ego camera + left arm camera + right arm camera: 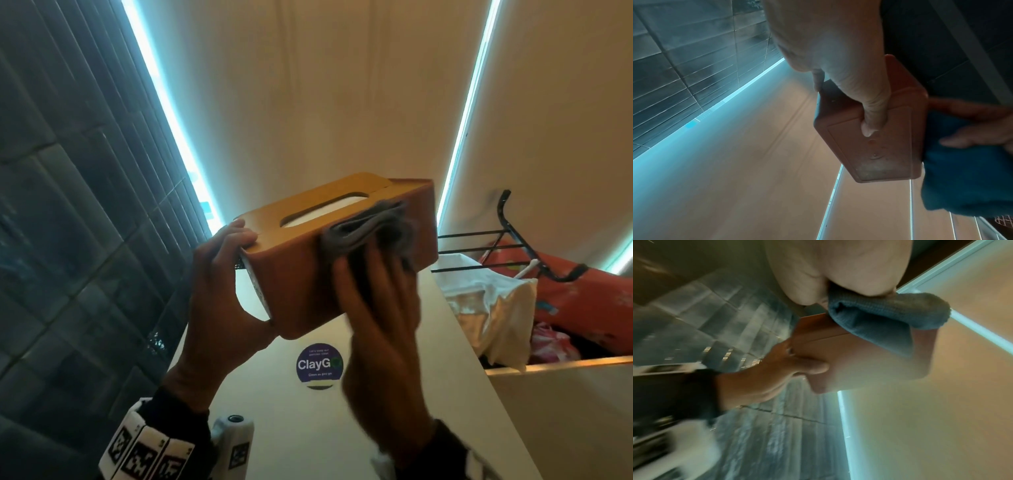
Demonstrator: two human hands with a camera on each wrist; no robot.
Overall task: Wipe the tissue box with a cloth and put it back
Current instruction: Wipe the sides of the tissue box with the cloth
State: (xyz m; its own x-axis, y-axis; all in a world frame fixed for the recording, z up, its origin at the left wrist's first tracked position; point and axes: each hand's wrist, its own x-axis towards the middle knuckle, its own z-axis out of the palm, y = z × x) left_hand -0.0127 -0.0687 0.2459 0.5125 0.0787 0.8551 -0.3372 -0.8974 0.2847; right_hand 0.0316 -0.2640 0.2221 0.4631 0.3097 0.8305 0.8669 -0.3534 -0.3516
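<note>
While the left hand [219, 274] grips the box [301, 267] by its left end, mid-frame above the tabletop [394, 394], the right hand [380, 308] presses the bunched cloth [363, 229] against the near long side; long axis runs lower left to upper right.

A: Your head view is dim and warm; cyan light strips [164, 99] glare from upper left and upper right.

B: And your right hand [380, 308] smears with motion blur at lower centre.

A: Your right wrist view is soft all over; lines bend at every frame's edges.
</note>
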